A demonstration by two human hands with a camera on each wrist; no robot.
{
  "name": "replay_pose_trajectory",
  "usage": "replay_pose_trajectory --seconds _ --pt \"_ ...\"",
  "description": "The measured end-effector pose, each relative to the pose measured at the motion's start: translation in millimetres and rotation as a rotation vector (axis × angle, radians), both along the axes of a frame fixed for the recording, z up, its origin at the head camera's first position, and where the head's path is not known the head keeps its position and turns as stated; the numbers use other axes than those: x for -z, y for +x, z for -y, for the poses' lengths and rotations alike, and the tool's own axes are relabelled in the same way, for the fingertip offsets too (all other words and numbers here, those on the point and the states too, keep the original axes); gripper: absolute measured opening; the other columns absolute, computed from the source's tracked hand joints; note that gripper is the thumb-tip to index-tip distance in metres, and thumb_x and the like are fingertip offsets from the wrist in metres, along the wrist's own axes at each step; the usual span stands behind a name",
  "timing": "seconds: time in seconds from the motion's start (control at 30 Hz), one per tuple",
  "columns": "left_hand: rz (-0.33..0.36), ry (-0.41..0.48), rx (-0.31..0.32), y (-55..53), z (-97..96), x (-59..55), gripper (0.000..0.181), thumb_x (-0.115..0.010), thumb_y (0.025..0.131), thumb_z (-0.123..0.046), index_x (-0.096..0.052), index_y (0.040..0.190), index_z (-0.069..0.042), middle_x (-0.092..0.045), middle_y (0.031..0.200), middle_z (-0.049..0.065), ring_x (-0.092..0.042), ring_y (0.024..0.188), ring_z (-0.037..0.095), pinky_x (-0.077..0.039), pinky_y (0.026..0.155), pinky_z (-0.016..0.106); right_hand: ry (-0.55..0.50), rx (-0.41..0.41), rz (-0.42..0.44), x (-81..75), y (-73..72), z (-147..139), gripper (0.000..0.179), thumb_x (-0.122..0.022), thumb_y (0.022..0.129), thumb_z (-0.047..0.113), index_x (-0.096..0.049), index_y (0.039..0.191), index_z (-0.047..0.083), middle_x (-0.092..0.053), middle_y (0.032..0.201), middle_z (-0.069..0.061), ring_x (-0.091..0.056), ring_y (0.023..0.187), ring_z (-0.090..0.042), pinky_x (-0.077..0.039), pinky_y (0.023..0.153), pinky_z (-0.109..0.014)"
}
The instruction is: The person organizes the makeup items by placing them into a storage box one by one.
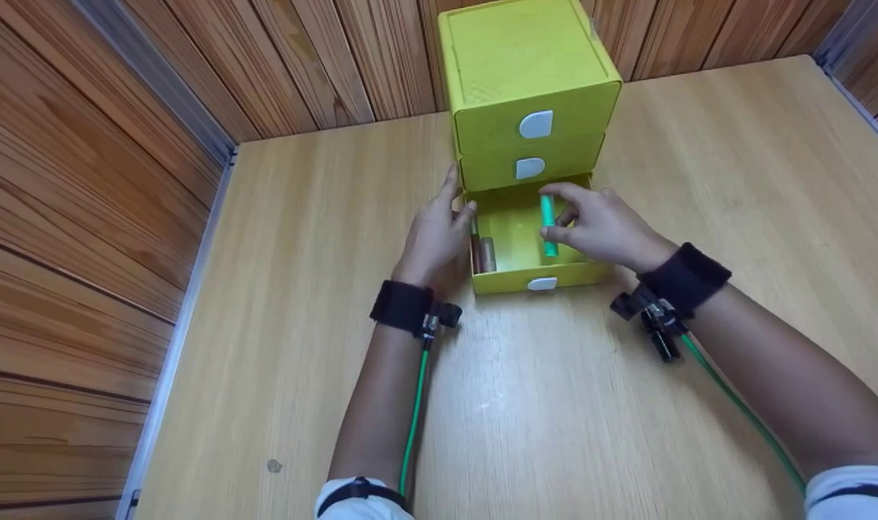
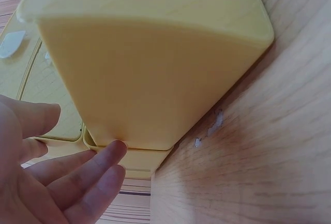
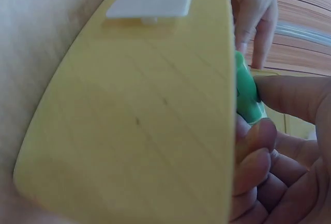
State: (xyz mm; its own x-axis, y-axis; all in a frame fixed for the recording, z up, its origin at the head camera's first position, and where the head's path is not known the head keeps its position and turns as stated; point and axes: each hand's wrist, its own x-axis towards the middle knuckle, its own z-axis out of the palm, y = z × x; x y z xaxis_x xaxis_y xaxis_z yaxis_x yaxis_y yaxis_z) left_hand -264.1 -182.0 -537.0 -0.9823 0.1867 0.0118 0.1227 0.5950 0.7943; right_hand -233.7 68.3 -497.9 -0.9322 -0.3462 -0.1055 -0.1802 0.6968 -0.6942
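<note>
- Right hand [image 1: 605, 224]: thumb and fingers pinching a bright green slim cylinder [image 1: 549, 242] over the right half of the lowest drawer. Can't tell from here whether its near end touches the drawer floor.
- Yellow box-shaped lowest drawer [image 1: 511, 282] is pulled out toward the person, with a white rounded tab on its front [image 1: 542, 284].
- Inside, near left corner: a brown cylinder [image 1: 488, 254] and a thinner dark reddish-brown stick [image 1: 475, 254], side by side along the left wall.
- Left hand [image 1: 435, 235]: fingers mostly straight, thumb apart, set against the drawer's left side. Not wrapped around anything I can see.
- Yellow boxy drawer unit [image 1: 532, 58] stands at the far side of the light wood counter [image 1: 301, 325], close to the brown wood-panelled wall [image 1: 381, 58]. Two upper drawers are pushed in, white tabs on both.
- Each wrist wears a black strap [image 1: 402, 305] with a small camera and green cable [image 1: 414, 419].
</note>
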Motion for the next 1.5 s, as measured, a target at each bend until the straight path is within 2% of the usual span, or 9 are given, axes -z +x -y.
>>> replay_pose_trajectory --seconds 0.13,0.37,0.53,0.6,0.8,0.97,1.13,1.3,1.5 --pt "-0.009 -0.003 0.000 -0.8 0.2 0.1 0.071 -0.052 0.102 -0.031 -0.007 0.157 -0.032 -0.045 0.147 0.007 -0.062 0.072 0.013 -0.050 0.069 0.027 0.019 -0.013 0.017 6.1 -4.6 12 0.062 -0.072 0.090 0.025 -0.045 0.144 0.015 -0.069 0.084 0.000 -0.064 0.073 -0.022 -0.049 0.060 -0.038" --pt "0.006 0.009 0.008 -2.6 -0.4 0.0 0.071 -0.053 0.102 -0.030 -0.009 0.158 -0.029 -0.046 0.147 0.006 -0.063 0.105 0.015 -0.051 0.082 0.026 0.049 -0.045 0.048 16.8 -12.3 30 0.061 -0.073 0.089 0.021 -0.045 0.143 0.011 -0.067 0.081 -0.001 -0.063 0.069 -0.019 -0.051 0.060 -0.037" --pt "0.006 0.020 0.011 -2.0 0.3 0.2 0.071 -0.053 0.102 -0.029 -0.010 0.158 -0.028 -0.046 0.146 0.007 -0.064 0.091 0.012 -0.052 0.071 0.026 0.063 -0.088 0.068 22.1 -15.7 42 0.058 -0.073 0.089 0.019 -0.048 0.140 0.007 -0.068 0.079 -0.001 -0.064 0.069 -0.018 -0.052 0.059 -0.036" --pt "-0.004 0.016 0.014 -1.9 0.5 0.5 0.071 -0.053 0.102 -0.029 -0.011 0.158 -0.027 -0.047 0.146 0.007 -0.064 0.089 0.011 -0.051 0.072 0.026 0.069 -0.100 0.075 23.5 -16.6 46 0.056 -0.073 0.089 0.019 -0.049 0.139 0.007 -0.068 0.079 -0.001 -0.064 0.068 -0.018 -0.052 0.059 -0.036" --pt "-0.050 -0.012 0.018 -2.3 1.0 0.5 0.069 -0.052 0.102 -0.029 -0.011 0.157 -0.027 -0.049 0.143 0.008 -0.064 0.102 0.013 -0.048 0.086 0.026 0.106 -0.120 0.096 26.3 -19.4 55 0.055 -0.073 0.088 0.020 -0.051 0.137 0.006 -0.071 0.081 0.000 -0.067 0.071 -0.016 -0.053 0.064 -0.037" --pt "-0.019 0.011 0.011 -2.8 0.3 0.3 0.069 -0.053 0.102 -0.028 -0.012 0.158 -0.027 -0.049 0.144 0.008 -0.065 0.097 0.012 -0.051 0.075 0.025 0.165 -0.142 0.094 29.6 -21.0 61 0.052 -0.074 0.087 0.020 -0.054 0.133 0.005 -0.068 0.079 -0.001 -0.064 0.069 -0.017 -0.051 0.064 -0.036" --pt "-0.029 0.003 0.009 -2.7 0.3 -0.3 0.069 -0.054 0.101 -0.028 -0.014 0.158 -0.024 -0.050 0.143 0.010 -0.066 0.092 0.011 -0.051 0.073 0.025 0.212 -0.172 0.093 32.9 -24.2 64 0.050 -0.074 0.087 0.020 -0.056 0.132 0.006 -0.064 0.076 -0.003 -0.060 0.066 -0.019 -0.048 0.063 -0.035" --pt "-0.045 -0.004 0.011 -2.5 0.5 0.2 0.069 -0.054 0.101 -0.028 -0.014 0.158 -0.023 -0.050 0.142 0.010 -0.066 0.090 0.011 -0.051 0.074 0.026 0.243 -0.191 0.090 35.4 -26.2 65 0.052 -0.076 0.086 0.023 -0.057 0.130 0.005 -0.066 0.087 -0.005 -0.061 0.074 -0.021 -0.050 0.070 -0.038" --pt "-0.035 -0.003 0.009 -2.7 0.6 0.5 0.070 -0.054 0.101 -0.028 -0.013 0.158 -0.025 -0.050 0.143 0.009 -0.066 0.095 0.012 -0.050 0.077 0.025 0.262 -0.204 0.081 36.7 -26.8 65 0.053 -0.077 0.085 0.025 -0.058 0.129 0.002 -0.066 0.111 -0.012 -0.062 0.091 -0.026 -0.049 0.081 -0.044"
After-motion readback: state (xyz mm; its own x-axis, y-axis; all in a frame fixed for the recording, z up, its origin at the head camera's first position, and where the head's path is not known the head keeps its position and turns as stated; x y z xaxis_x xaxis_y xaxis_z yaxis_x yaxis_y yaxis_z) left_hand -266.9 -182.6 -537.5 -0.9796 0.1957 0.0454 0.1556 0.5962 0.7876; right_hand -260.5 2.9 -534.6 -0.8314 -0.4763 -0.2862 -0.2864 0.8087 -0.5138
